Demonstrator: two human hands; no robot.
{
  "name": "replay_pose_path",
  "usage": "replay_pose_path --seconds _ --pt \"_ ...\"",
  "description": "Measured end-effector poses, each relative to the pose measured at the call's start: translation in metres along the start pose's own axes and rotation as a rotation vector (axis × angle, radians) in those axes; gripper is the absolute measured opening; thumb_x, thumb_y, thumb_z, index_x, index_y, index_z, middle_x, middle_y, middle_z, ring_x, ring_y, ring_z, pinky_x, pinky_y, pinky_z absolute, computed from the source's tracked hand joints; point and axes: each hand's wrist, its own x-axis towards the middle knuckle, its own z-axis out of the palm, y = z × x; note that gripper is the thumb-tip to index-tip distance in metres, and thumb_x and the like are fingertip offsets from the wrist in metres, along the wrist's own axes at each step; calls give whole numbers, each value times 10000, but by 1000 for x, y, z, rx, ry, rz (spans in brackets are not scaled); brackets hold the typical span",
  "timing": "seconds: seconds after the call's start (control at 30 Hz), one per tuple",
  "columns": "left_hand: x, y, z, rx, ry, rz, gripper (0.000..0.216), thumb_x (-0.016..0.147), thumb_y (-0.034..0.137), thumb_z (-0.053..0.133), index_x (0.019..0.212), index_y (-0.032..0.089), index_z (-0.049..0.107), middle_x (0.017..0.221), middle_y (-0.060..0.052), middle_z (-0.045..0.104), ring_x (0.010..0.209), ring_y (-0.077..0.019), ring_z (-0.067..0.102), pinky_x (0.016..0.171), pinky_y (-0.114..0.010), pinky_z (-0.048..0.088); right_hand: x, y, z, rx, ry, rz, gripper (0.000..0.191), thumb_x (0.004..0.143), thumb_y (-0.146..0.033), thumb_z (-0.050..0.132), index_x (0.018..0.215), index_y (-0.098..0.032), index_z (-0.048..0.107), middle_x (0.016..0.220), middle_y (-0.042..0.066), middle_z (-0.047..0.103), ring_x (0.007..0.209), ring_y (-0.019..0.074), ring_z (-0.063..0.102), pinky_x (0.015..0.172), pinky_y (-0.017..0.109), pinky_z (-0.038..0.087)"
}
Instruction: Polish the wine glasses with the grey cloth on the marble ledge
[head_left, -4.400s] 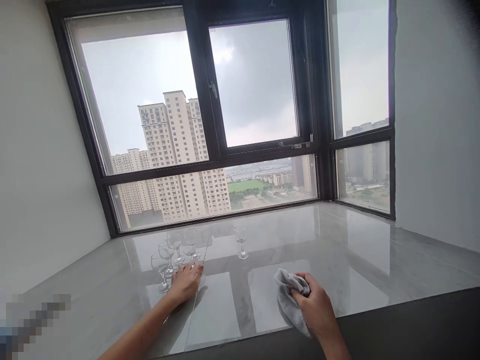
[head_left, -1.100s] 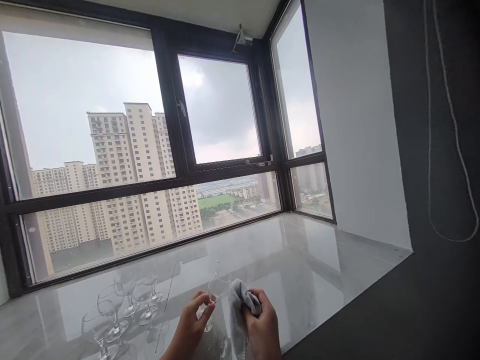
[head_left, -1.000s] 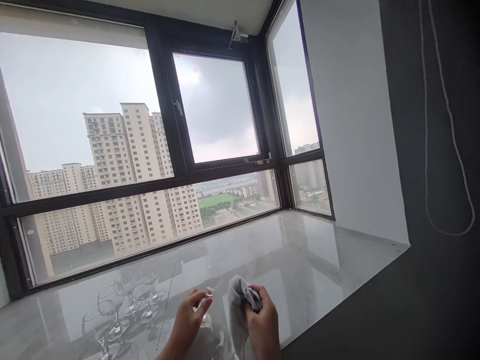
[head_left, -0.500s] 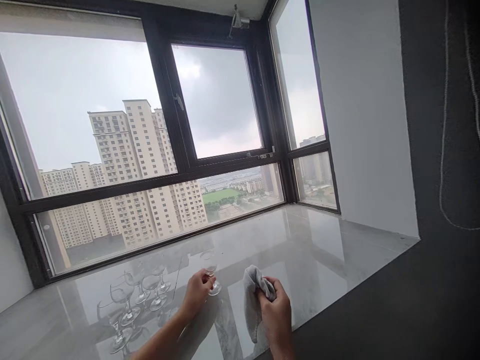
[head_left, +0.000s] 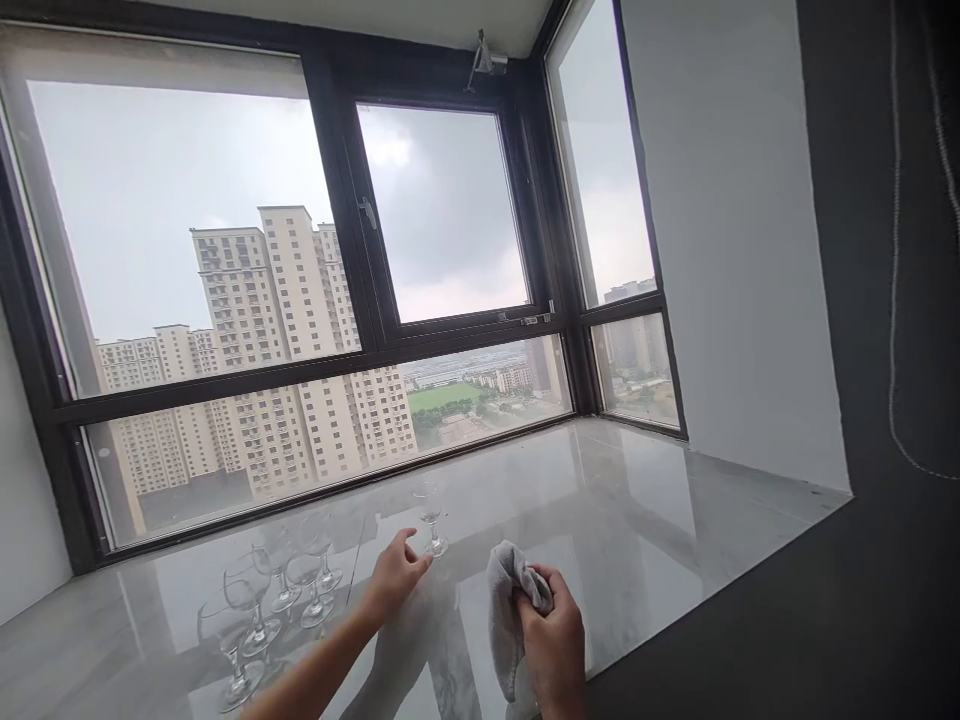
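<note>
The left hand (head_left: 397, 578), fingers parted and gripping nothing, is nearest the upright glass (head_left: 433, 520) just far-right; the right hand (head_left: 555, 628) clutches a cloth (head_left: 503, 615).

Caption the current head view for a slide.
Left hand open beside an upright stemmed glass, right hand gripping a gray cloth, at a glossy window ledge.

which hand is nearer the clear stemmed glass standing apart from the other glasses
Left. The left hand is beside the clear stemmed glass, at its lower left; contact is unclear. The right hand, holding a crumpled grey cloth, is farther off, to the glass's lower right.
</note>
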Motion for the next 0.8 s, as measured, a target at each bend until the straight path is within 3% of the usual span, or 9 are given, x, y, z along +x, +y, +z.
replay_pose_path --seconds 0.1,0.23,0.3,0.4,0.5,0.6,0.7,0.8 --pt "-57 -11 -47 162 35 75 297 843 378 588 1091 235 663 706 31 655 583 -177 608 617 -291 481 2 4 0 18 6 -3 255 659 -383 648 840 -216 716 787 49 748 734 263 685 648 309 518" --pt "-128 -49 -119 344 293 204 255 810 460 633 1004 298 672 771 -5 632 808 -246 643 848 -390 511 5 8 -3 17 -21 43 286 637 -418 671 828 -211 724 782 59 751 731 267 685 624 303 514" --pt "-145 -69 -146 374 494 127 389 762 535 628 1045 268 633 897 -54 629 889 -295 619 900 -472 499 5 8 -5 -2 -34 69 316 634 -441 670 840 -208 721 792 64 751 742 273 683 630 310 515" --pt "-143 -89 -167 301 712 -121 717 671 631 650 1225 194 517 1085 -111 580 1054 -352 579 992 -561 458 4 6 -6 -36 -37 85 347 643 -461 648 869 -205 710 809 70 748 766 282 681 657 328 515" --pt "-125 -100 -171 17 584 -360 938 627 646 702 1367 177 369 1216 -136 570 1181 -353 573 989 -522 492 4 6 -6 -57 -47 103 361 635 -465 654 880 -206 711 822 77 747 775 293 683 646 335 512" --pt "-110 -110 -166 -234 394 -543 938 613 653 725 1348 177 390 1101 -119 678 1150 -344 635 922 -460 538 5 9 -7 -61 -45 125 376 609 -476 673 871 -209 719 813 80 750 771 306 686 625 340 513" --pt "-109 -120 -162 -252 297 -560 828 570 744 704 1160 179 567 808 -62 725 941 -341 714 765 -412 570 7 14 -6 -56 -48 107 367 609 -489 661 854 -220 711 784 65 746 752 296 687 636 338 518" --pt "-121 -121 -153 -167 310 -460 728 591 795 670 1021 208 668 626 4 671 689 -285 698 655 -383 566 8 17 -4 -55 -50 64 332 629 -473 634 848 -233 704 791 53 748 758 284 690 659 331 521"
